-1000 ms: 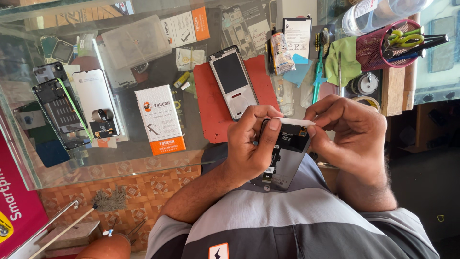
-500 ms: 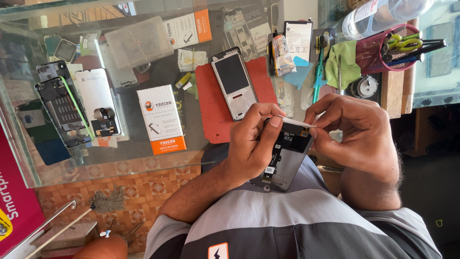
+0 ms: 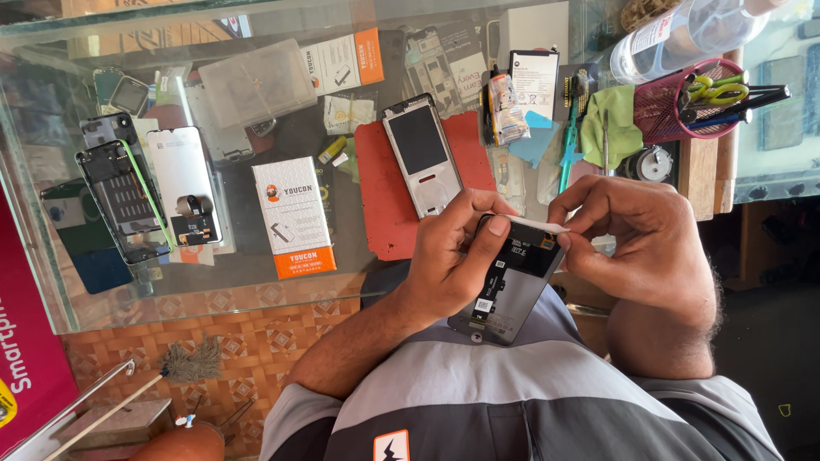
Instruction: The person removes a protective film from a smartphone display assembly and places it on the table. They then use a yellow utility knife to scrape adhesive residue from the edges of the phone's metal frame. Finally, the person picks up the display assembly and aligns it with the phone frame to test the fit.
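My left hand (image 3: 444,256) holds an opened dark phone (image 3: 511,294) with its back removed, tilted above my lap in front of the glass counter. The thumb and fingers of that hand press at the phone's upper left corner. My right hand (image 3: 641,248) pinches the right end of a thin white strip (image 3: 536,224) that runs along the phone's top edge. Both hands touch the phone, and the inner board and a small white label show on it.
On the glass counter (image 3: 213,282) lie a red mat (image 3: 384,205) with a white phone frame (image 3: 420,154), a white-and-orange box (image 3: 295,218), disassembled phones (image 3: 120,196), a green cloth (image 3: 611,124), a pink mesh cup (image 3: 675,111) of tools and a plastic bottle (image 3: 683,34). A brush (image 3: 192,363) lies below.
Both hands stay on the phone and the white strip, with only small finger shifts. The view has moved slightly.
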